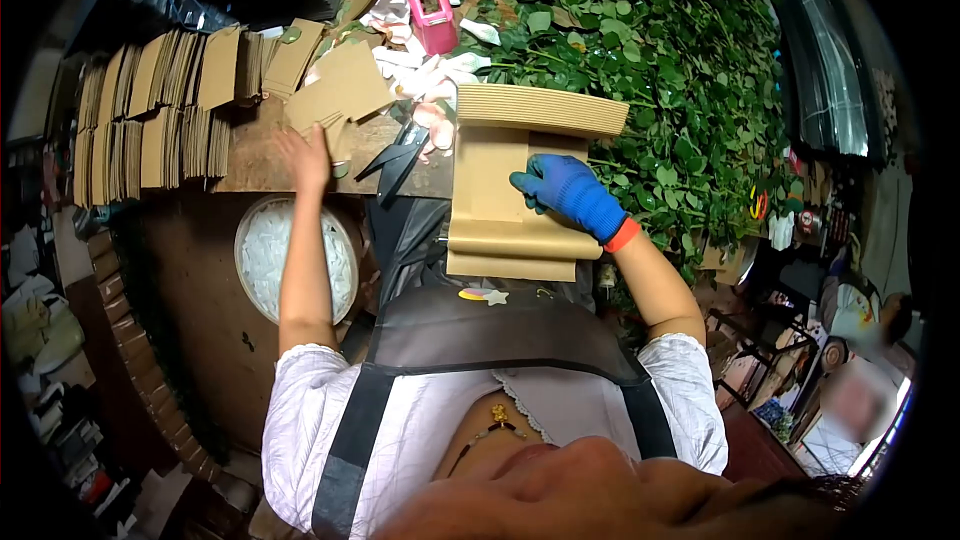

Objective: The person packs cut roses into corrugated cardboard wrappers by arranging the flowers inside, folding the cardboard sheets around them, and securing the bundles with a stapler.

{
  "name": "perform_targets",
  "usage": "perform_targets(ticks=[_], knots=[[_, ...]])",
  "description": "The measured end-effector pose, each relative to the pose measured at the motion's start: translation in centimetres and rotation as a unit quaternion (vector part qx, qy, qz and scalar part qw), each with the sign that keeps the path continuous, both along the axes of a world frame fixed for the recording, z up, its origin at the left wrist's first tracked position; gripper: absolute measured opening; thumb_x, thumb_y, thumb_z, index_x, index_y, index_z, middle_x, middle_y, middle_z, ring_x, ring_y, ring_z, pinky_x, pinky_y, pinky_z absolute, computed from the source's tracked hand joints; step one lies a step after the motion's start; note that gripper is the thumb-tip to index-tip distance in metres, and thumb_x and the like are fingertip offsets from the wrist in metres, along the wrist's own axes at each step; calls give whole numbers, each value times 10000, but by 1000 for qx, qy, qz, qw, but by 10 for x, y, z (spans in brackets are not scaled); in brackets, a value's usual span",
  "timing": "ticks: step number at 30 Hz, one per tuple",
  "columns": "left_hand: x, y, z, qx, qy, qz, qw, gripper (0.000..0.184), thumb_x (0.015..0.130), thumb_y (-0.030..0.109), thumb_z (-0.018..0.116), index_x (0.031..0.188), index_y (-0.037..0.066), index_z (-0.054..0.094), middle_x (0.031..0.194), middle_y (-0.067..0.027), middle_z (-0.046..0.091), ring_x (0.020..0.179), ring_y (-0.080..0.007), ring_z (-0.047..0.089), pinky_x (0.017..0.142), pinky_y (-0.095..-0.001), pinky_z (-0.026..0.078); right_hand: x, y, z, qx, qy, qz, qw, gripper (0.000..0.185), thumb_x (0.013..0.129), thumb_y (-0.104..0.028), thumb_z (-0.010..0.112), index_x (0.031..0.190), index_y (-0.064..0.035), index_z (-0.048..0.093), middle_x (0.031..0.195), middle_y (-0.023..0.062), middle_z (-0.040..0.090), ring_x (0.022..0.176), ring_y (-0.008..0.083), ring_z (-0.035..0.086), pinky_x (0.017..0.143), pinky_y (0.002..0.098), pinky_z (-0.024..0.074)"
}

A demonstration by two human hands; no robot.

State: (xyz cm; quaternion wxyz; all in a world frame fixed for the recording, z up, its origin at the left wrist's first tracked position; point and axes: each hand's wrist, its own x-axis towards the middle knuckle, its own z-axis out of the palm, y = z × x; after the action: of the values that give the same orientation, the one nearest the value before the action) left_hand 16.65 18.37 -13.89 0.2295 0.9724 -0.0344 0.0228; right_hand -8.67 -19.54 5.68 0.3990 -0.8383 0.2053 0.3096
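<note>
My left hand (303,156), bare with its fingers stretched out, reaches over the wooden bench. Its fingertips are at the lower edge of a flat cardboard piece (345,85). My right hand (572,194) wears a blue knitted glove with dark fingertips. Loosely bent and somewhat apart, its fingers rest on a sheet of brown paper (490,175) in front of me. A ridged corrugated cardboard strip (540,110) lies across the far end of this sheet, and its near end is rolled or folded over. What lies under the gloved palm is hidden.
Folded cardboard pieces (165,70) stand in rows at the left. Black scissors (395,162) lie between my hands, with pale petals (435,90) and a pink tape dispenser (428,0) beyond. Leafy stems (650,70) cover the right side. A round tub (297,258) holds white pieces below the bench.
</note>
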Motion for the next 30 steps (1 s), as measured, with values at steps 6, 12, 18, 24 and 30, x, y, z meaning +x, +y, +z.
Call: perform_targets(ticks=[6, 12, 18, 24, 30], knots=[[-106, -81, 107, -243, -224, -82, 940, 428, 962, 56, 624, 1362, -32, 502, 1387, -292, 469, 1262, -405, 486, 1044, -463, 409, -6, 1, 1, -25, -38, 4, 999, 456, 946, -489, 564, 892, -48, 672, 741, 106, 713, 720, 272, 698, 752, 401, 544], [-143, -160, 173, -178, -42, -596, 782, 166, 829, 38, 723, 995, 44, 730, 1063, -108, 718, 958, -303, 682, 808, -390, 566, -14, 4, -16, -122, -113, 72, 983, 462, 958, -484, 525, 962, -52, 689, 926, 165, 733, 876, 375, 694, 821, 470, 533], [-138, -170, 166, -114, -63, -654, 745, 164, 830, 133, 746, 955, 28, 725, 1039, -110, 715, 940, -301, 687, 815, -378, 576, -28, 10, 27, -94, -196, 154, 964, 369, 921, -452, 598, 1050, -124, 707, 966, 145, 733, 909, 378, 692, 826, 500, 534], [-140, -170, 172, -104, -81, -668, 732, 200, 809, 127, 768, 969, 26, 703, 1062, -120, 689, 1115, -347, 639, 929, -415, 539, -73, 50, -1, -211, -346, 247, 880, 417, 821, -181, 661, 1233, -133, 622, 1004, 122, 682, 865, 318, 677, 768, 454, 530], [-137, -166, 164, -81, -53, -647, 757, 214, 805, 228, 782, 937, 74, 714, 1077, -91, 687, 1211, -333, 594, 1072, -533, 390, -78, 38, 11, 23, -501, 156, 851, 476, 901, -257, 720, 1331, -88, 605, 1220, 155, 672, 1086, 343, 664, 944, 452, 525]])
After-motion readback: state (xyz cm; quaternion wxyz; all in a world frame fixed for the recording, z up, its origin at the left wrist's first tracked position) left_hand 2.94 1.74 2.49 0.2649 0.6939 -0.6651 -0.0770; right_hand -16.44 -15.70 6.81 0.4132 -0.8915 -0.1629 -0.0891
